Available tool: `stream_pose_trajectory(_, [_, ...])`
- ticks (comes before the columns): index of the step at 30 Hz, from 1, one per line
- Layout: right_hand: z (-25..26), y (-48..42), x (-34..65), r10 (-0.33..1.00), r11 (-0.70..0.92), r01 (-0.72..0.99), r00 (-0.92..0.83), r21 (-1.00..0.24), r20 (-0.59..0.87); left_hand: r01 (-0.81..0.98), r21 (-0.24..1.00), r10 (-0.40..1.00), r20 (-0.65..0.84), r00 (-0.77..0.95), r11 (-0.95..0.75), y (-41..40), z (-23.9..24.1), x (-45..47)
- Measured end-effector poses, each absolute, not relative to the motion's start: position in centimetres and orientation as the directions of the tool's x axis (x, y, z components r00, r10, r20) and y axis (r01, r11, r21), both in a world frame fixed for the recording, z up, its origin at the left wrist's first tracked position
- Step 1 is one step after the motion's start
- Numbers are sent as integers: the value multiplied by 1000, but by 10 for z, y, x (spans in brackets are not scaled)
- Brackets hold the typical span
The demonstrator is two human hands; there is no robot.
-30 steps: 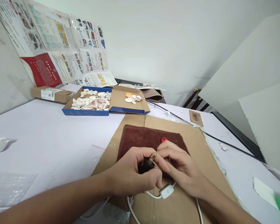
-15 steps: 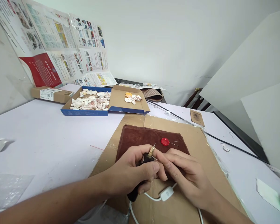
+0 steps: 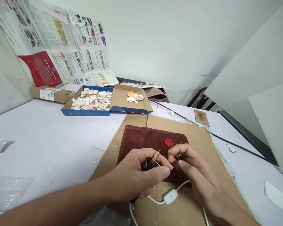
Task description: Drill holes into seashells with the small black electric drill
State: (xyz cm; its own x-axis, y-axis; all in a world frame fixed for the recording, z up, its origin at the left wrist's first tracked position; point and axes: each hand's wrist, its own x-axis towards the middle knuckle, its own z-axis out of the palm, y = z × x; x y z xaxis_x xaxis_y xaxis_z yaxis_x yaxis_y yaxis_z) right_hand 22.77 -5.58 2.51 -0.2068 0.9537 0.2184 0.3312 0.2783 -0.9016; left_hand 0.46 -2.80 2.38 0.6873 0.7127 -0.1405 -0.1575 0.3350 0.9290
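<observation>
My left hand (image 3: 143, 175) is wrapped round a mini electric drill (image 3: 148, 164) with a black body. Its brass chuck (image 3: 155, 157) points up and holds a thin metal bit. My right hand (image 3: 198, 175) pinches a small dark, shiny piece (image 3: 178, 155), mostly covered by the fingers; its kind cannot be made out. The hands are close together but apart, above a dark red-brown cloth pad (image 3: 143, 138). Just beyond my right fingertips lies a red round cap (image 3: 168, 142) with thin needles beside it. A white cable with an inline switch (image 3: 170, 196) runs below the hands.
A blue cardboard box (image 3: 85, 112) of seashells stands at the back left, several more shells (image 3: 135, 98) on its open lid. Brown cardboard (image 3: 160, 213) lies beneath the pad. A black cord (image 3: 238, 146) crosses the right side. A brown parcel (image 3: 52, 94) sits behind on the left.
My right hand has drawn away from the drill and lifted, so the dark piece in its fingertips now shows. My left hand keeps the drill, tilted slightly more to the right.
</observation>
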Motion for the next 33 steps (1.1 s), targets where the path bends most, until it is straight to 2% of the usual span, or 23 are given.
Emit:
stream_pose_trajectory(4, [28,-54,227,926,377,464,-186,-802,327,-168,935,701,-107,705,313,-31,23,6])
stream_pose_trajectory(8, [29,-56,228,903,429,554,-243,-714,354,-182,919,673,-112,731,351,-30,22,7])
stream_pose_trajectory(13, [33,-62,225,859,511,563,-313,-649,405,-178,905,619,-111,778,387,-30,25,8])
stream_pose_trajectory(17, [36,-66,217,900,433,512,-301,-742,316,-167,909,610,-111,785,381,-33,25,8])
stream_pose_trajectory(21, [36,-69,213,930,338,489,-307,-804,204,-35,911,603,-243,760,412,-36,26,8])
stream_pose_trajectory(26, [32,-70,211,924,322,440,-338,-838,178,2,912,611,-277,742,410,-38,30,11])
stream_pose_trajectory(30, [29,-71,211,923,304,376,-345,-875,172,-35,922,649,-244,721,386,-37,30,12])
stream_pose_trajectory(33, [25,-72,210,920,298,296,-344,-907,190,-73,903,619,-230,751,424,-35,28,10])
